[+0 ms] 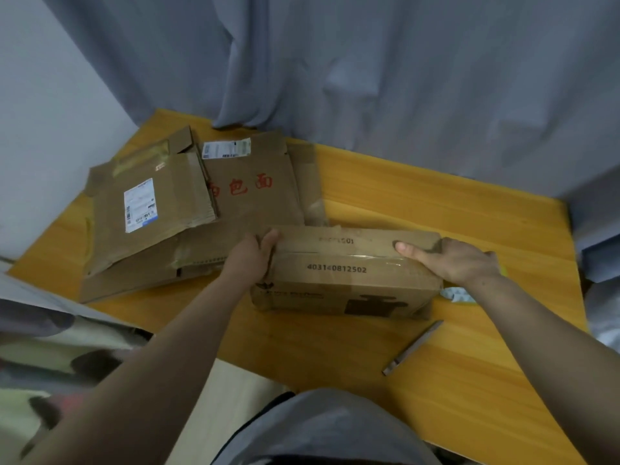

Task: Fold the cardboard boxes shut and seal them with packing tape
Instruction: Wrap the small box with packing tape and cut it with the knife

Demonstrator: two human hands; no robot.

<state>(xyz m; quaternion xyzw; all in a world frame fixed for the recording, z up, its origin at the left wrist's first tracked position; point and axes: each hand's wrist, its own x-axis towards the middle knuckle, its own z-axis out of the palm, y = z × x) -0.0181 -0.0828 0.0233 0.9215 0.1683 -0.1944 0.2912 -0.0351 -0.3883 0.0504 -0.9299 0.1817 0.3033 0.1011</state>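
On the orange wooden table (pixel 436 203), my left hand (pixel 250 255) and right hand (pixel 453 260) each grasped an end of the brown cardboard box (pixel 339 280), folded shut, seam taped; flattened brown cartons (pixel 255 203) beside it awaited folding.

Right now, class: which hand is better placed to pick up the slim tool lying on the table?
Probably the right hand: the slim tool lies on its side of the box; the left hand grips the opposite end.

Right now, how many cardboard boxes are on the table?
3. A closed box is held between the left hand and right hand; at the back left, a flattened box with a white label overlaps a flattened box with red lettering. More may lie underneath.
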